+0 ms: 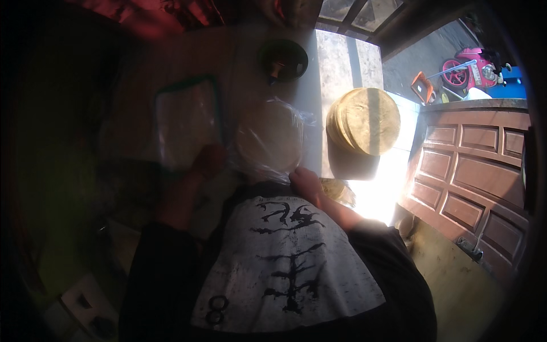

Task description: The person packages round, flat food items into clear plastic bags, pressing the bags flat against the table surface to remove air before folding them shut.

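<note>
A clear plastic bag (pixel 295 117) lies in front of me around a pile of pale, round, flat sheets (pixel 267 139). My right hand (pixel 304 181) pinches the bag's near right edge. In deep shadow, my left hand (pixel 209 160) is curled at the bag's near left side, its fingertips hard to make out. Just beyond that hand lies a flat, clear item with a green edge (pixel 188 124), possibly a plastic tray or pouch. To the right, a tall stack of round, thin, yellowish sheets (pixel 367 122) stands in sunlight.
A dark bowl (pixel 295 72) with a brush (pixel 275 70) in it sits toward the back of the table (pixel 337 55). On the right is a brown panelled wooden door (pixel 483 171). Outside are a pink motorbike (pixel 470 70) and an orange dustpan (pixel 422 87).
</note>
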